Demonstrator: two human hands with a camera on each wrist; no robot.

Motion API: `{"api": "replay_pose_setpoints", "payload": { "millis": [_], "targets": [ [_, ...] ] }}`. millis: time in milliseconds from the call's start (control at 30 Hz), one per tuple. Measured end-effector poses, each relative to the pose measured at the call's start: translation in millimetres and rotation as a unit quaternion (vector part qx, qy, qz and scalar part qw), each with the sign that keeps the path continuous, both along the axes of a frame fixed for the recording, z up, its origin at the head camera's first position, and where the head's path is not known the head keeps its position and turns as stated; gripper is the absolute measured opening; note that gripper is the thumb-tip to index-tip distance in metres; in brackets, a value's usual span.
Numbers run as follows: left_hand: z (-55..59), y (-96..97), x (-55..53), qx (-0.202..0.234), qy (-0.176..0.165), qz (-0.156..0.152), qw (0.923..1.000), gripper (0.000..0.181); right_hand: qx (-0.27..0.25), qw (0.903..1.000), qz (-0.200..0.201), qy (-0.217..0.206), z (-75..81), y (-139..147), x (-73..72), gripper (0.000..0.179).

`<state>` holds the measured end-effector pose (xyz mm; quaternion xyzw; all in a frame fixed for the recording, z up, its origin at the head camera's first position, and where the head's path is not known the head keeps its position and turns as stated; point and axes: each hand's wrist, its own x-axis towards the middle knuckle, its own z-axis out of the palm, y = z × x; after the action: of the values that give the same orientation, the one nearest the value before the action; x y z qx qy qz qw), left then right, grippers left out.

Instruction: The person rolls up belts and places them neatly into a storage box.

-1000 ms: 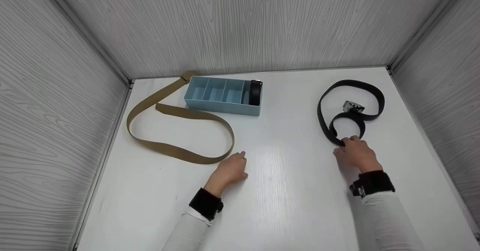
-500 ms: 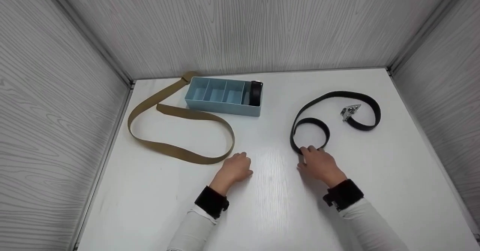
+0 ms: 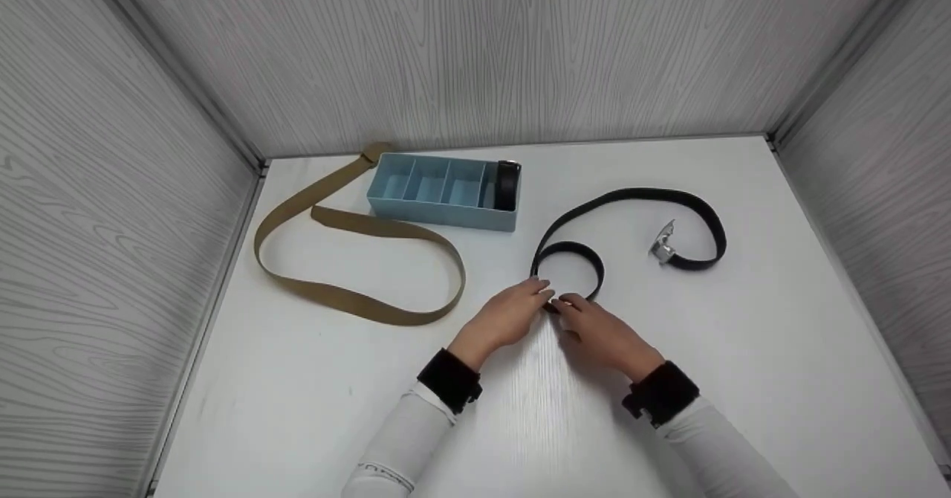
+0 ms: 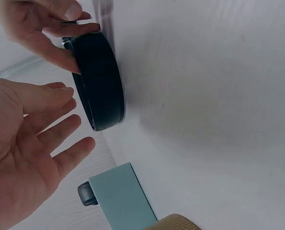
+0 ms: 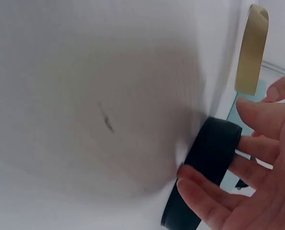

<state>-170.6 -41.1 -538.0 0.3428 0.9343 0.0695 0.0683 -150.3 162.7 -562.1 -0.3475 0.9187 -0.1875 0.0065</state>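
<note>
Beyond and left of the left hand, the tan belt (image 3: 356, 306) lies in its unchanged loop, touching or nearly touching the box (image 3: 438, 212), which stays put farther out, a dark coil (image 3: 507, 186) in its rightmost compartment. The left hand (image 3: 509, 312) has left its spot by the tan belt and come over to the black belt (image 3: 654, 194), fingers spread; they seem just short of the band, though contact is hard to judge. Between and just beyond the hands stands the belt's small loop (image 3: 568, 246), slid leftward over the last second. The right hand (image 3: 602, 334) pinches the band at the loop's near side. Beyond it, rightward, the buckle (image 3: 662, 245) has trailed along. Work on the belt is now within both hands' reach, its tail only partly coiled.
</note>
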Motion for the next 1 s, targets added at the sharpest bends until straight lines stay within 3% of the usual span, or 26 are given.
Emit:
{"api": "replay_pose_setpoints", "payload": {
  "millis": [100, 200, 300, 367, 600, 800, 900, 1000],
  "targets": [
    [-3.2, 6.0, -2.6, -0.008, -0.003, -0.008, 0.9999, 0.037, -0.016, 0.9994, -0.023, -0.021, 7.8, 11, -3.4, 0.039],
    [-4.5, 9.1, -3.3, -0.004, 0.002, -0.018, 0.9998, 0.032, -0.015, 0.9968, -0.076, -0.018, 14.2, 25, -10.1, 0.035],
    [-5.5, 7.3, -3.5, 0.01, 0.016, -0.025, 0.9995, 0.029, -0.004, 0.9924, -0.123, -0.006, 15.0, 38, -18.3, 0.035],
    [-4.7, 3.9, -3.6, 0.018, 0.016, -0.023, 0.9994, 0.027, 0.006, 0.9911, -0.133, -0.009, 12.4, 44, -22.5, 0.036],
    [-5.9, -15.4, -8.1, 0.051, -0.007, 0.015, 0.9986, 0.023, 0.004, 0.9955, -0.084, -0.045, -0.2, 42, -18.4, 0.043],
    [1.5, -23.2, -12.0, 0.088, -0.032, 0.052, 0.9943, 0.027, -0.008, 0.9977, -0.067, -0.002, -0.7, 26, -6.3, 0.038],
    [4.1, -21.0, -14.7, 0.1, -0.024, 0.065, 0.9926, 0.028, -0.015, 0.9979, -0.061, 0.014, -0.8, 20, -1.3, 0.037],
    [4.6, -16.0, -19.5, 0.091, 0.007, 0.08, 0.9926, 0.028, -0.015, 0.9982, -0.054, 0.023, -2.2, 15, 1.8, 0.036]
  ]
}}
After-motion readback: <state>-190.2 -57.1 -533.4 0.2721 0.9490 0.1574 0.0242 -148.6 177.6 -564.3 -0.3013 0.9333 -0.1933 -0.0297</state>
